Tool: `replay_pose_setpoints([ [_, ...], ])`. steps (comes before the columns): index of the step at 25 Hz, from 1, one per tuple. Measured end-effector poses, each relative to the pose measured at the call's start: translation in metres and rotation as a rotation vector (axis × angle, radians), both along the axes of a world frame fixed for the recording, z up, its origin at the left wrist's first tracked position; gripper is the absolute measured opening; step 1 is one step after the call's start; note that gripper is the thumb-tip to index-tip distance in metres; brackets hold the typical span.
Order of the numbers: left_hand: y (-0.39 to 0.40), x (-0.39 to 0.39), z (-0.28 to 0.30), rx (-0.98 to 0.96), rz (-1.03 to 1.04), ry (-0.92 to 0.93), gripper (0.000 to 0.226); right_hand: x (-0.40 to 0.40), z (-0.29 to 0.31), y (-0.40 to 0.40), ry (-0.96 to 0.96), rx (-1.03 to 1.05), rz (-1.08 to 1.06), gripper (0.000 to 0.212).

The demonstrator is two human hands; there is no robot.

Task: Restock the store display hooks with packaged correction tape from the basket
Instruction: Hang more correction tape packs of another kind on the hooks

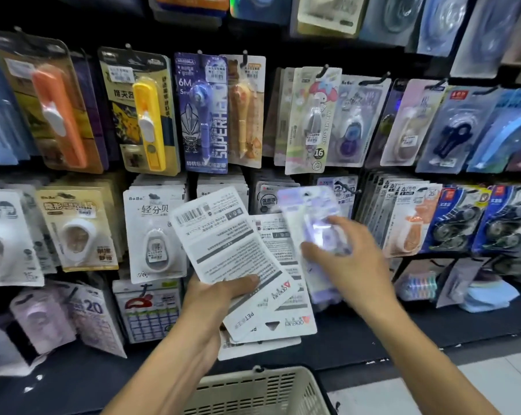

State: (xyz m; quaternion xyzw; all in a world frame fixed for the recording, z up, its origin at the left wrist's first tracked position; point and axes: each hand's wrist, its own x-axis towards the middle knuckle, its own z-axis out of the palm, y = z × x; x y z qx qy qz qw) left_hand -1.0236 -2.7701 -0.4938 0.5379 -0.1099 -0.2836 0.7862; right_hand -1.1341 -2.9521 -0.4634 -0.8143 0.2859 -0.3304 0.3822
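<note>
A slotted beige basket (pixel 253 390) is seen nearest, low in the middle. Above it, a fanned stack of white packages (pixel 241 265) is gripped by the left hand (pixel 214 298), backs showing. Just right, a purple correction tape package (pixel 310 223) is pinched by the right hand (pixel 346 262), near the display hooks (pixel 347 188).
</note>
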Motion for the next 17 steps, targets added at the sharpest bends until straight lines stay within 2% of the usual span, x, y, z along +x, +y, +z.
replay_pose_setpoints([
  [2, 0.003, 0.000, 0.004, -0.028, -0.023, -0.009, 0.052, -0.006, 0.006, -0.037, 0.070, -0.107, -0.268, 0.070],
  [4, 0.003, -0.001, 0.008, -0.048, -0.043, -0.020, 0.059, -0.007, 0.003, -0.063, 0.195, -0.147, -0.377, 0.074],
  [9, -0.003, -0.005, 0.006, -0.059, -0.084, -0.030, 0.061, -0.002, -0.006, -0.084, 0.309, -0.151, -0.337, 0.082],
  [11, -0.006, -0.007, 0.005, -0.054, -0.086, -0.036, 0.061, -0.001, -0.005, -0.078, 0.402, -0.235, -0.310, 0.080],
  [12, -0.007, -0.007, 0.005, -0.054, -0.087, -0.040, 0.062, -0.001, -0.004, -0.073, 0.375, -0.267, -0.257, 0.076],
  [13, -0.008, -0.007, 0.004, -0.054, -0.085, -0.046, 0.062, -0.002, -0.003, -0.064, 0.278, -0.197, -0.119, 0.072],
  [15, -0.010, -0.007, 0.002, -0.046, -0.074, -0.082, 0.060, -0.004, -0.001, -0.035, 0.063, 0.250, 0.328, 0.062],
  [16, -0.011, -0.007, 0.002, -0.038, -0.065, -0.106, 0.058, -0.003, -0.003, -0.023, 0.079, 0.434, 0.502, 0.050],
  [17, -0.011, -0.008, 0.001, -0.032, -0.058, -0.123, 0.057, -0.002, -0.006, -0.017, 0.120, 0.516, 0.588, 0.035],
])
